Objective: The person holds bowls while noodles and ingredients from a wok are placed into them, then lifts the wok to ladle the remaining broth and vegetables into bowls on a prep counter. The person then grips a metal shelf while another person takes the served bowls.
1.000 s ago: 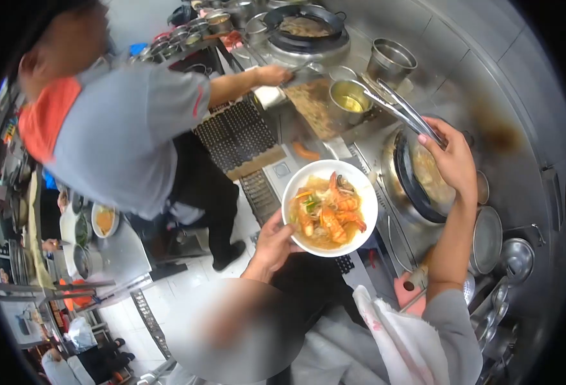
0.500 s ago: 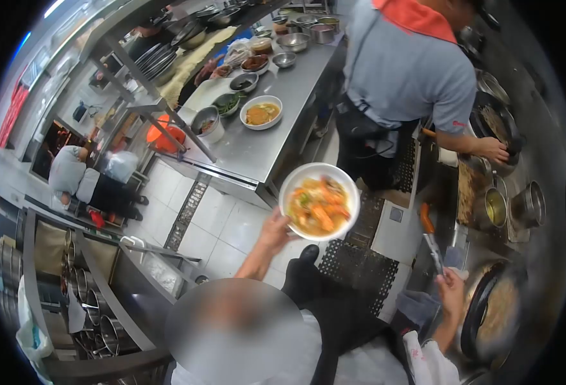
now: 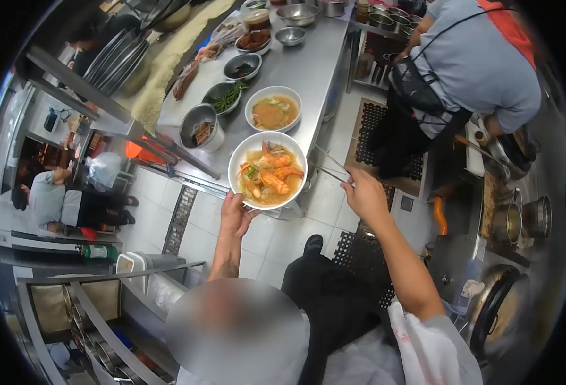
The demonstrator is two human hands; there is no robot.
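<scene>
My left hand (image 3: 236, 215) grips the lower left rim of a white bowl (image 3: 268, 170) holding orange shrimp in yellowish broth. The bowl is at the corner of the steel counter (image 3: 308, 64), in front of a second white bowl (image 3: 273, 109) of yellow-orange food. Whether it touches the counter cannot be made out. To its right, my right hand (image 3: 365, 196) is closed on metal tongs (image 3: 331, 163), whose tips point toward the bowl's right side.
On the counter stand a bowl of green vegetables (image 3: 223, 97), a steel pot (image 3: 202, 127) and other bowls. A co-worker (image 3: 469, 70) bends over the stove at right. A wok (image 3: 498, 314) sits lower right. Metal shelving (image 3: 103, 321) stands lower left.
The view has turned toward the counter. My left hand has brought the shrimp bowl to the counter's corner beside the second bowl. My right hand, with the tongs, has moved from the stove side toward the bowl.
</scene>
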